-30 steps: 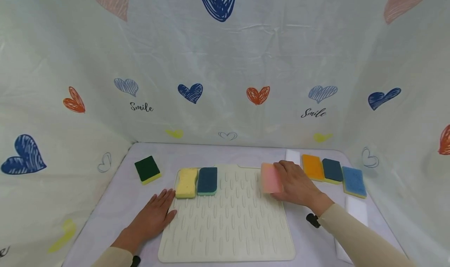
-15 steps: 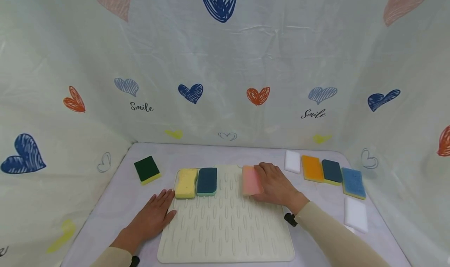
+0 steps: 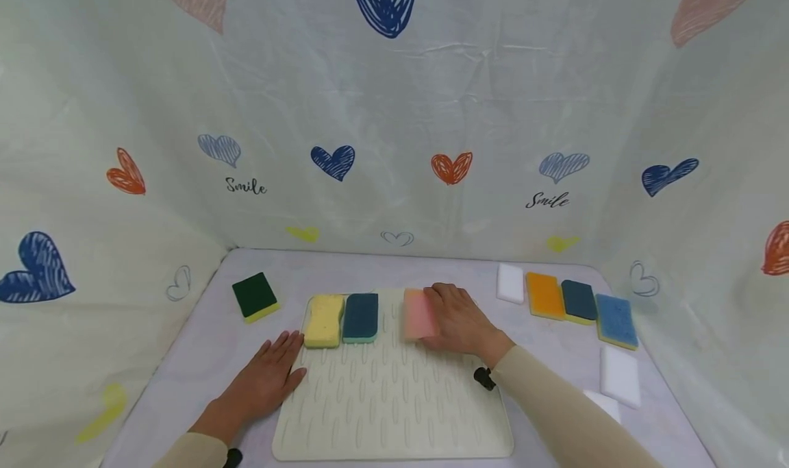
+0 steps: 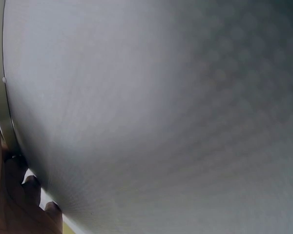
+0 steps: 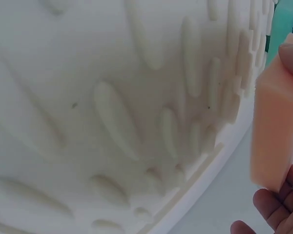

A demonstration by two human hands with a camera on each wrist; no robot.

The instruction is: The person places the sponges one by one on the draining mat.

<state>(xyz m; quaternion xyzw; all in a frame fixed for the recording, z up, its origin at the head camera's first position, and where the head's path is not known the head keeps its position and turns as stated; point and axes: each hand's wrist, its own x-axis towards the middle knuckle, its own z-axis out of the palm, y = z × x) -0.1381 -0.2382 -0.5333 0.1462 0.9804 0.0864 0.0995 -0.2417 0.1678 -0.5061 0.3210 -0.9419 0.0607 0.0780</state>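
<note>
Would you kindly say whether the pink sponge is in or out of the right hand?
In: the right hand grips the pink sponge, thumb and fingers at opposite ends in its wrist view.

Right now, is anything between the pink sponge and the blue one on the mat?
Nothing visible: only bare mat shows between the pink sponge, gripped by the right hand from its right, and the dark blue sponge.

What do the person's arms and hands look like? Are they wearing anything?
The left sleeve and right sleeve are plain beige and long. The left hand and right hand wear no gloves. A small black piece shows at the right cuff, another at the left.
</note>
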